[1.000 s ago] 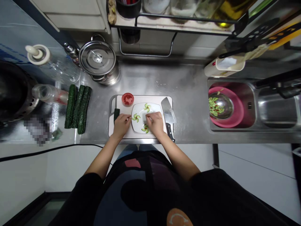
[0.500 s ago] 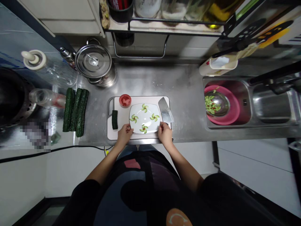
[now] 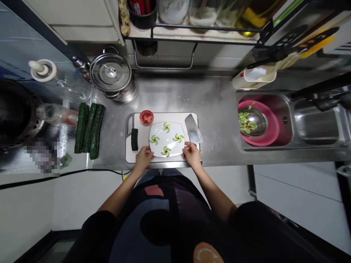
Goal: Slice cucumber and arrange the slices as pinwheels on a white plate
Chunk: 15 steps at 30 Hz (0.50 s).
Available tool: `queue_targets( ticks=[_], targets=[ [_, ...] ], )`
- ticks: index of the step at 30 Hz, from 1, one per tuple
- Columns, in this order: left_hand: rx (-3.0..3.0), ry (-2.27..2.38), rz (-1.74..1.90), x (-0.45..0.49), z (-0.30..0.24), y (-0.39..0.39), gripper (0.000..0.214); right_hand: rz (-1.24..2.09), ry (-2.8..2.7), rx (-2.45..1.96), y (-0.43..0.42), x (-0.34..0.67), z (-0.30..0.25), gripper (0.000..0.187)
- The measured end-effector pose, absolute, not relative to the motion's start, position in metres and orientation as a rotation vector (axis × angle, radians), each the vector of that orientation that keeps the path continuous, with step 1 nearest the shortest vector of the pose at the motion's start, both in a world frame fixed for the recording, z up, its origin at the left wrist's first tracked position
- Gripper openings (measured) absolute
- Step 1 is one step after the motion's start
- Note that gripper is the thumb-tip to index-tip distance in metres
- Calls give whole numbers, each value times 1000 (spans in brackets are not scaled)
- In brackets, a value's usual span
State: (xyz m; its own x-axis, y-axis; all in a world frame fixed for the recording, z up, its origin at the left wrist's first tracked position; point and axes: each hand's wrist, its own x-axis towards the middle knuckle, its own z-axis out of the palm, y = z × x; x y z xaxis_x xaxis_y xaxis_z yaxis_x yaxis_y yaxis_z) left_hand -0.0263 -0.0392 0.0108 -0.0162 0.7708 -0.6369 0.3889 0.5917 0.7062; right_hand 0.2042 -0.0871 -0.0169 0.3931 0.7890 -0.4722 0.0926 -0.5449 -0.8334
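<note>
A white square plate (image 3: 164, 128) with several pinwheels of green cucumber slices around red centres lies over the cutting board (image 3: 131, 157). My left hand (image 3: 144, 157) grips the plate's near left corner, thumb on the rim. At the near right corner, my right hand (image 3: 192, 155) pinches the rim. Left of the plate lies a short cucumber piece (image 3: 134, 139). Behind it stands a small red bowl (image 3: 146, 117) with red bits inside. A cleaver (image 3: 193, 128) rests on the board's right side, its handle partly hidden by my right hand.
Several whole cucumbers (image 3: 89, 131) lie at the left, near a lidded steel pot (image 3: 111, 75) and a clear bottle (image 3: 56, 114). In the right sink, a pink basin (image 3: 272, 126) holds a bowl of cut pieces. A shelf rack (image 3: 230, 38) with jars overhangs the back.
The plate has shifted slightly to the left with both hands on its near corners. The cleaver, cucumber piece and red bowl stay in place on the board.
</note>
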Motion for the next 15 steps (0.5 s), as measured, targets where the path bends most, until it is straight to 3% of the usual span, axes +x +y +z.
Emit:
queue_targets(
  ticks=[15],
  targets=[
    [965, 1659, 411, -41, 11, -47, 19, 1260, -827, -1876, -87, 193, -12, 32]
  ],
)
